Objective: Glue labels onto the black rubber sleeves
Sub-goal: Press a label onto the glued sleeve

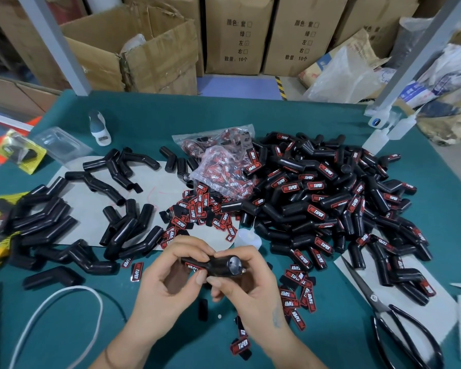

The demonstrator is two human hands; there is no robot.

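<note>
Both my hands hold one black rubber sleeve [218, 266] just above the green table, near the front middle. My left hand [168, 278] pinches its left end, where a red label shows between the fingers. My right hand [248, 280] grips the right end, whose round open mouth faces up. Unlabelled sleeves [64, 222] lie scattered to the left. A big heap of labelled sleeves [330, 203] fills the right side. Loose red-and-black labels [197, 211] lie in the middle, and more labels [298, 291] sit beside my right hand.
Black scissors [399, 323] lie at the front right. A clear bag of labels [218, 163] sits mid-table. Glue bottles [383, 134] stand at the back right, another bottle [99, 127] at the back left. A white cord [72, 296] loops at the front left. Cardboard boxes [237, 35] stand behind.
</note>
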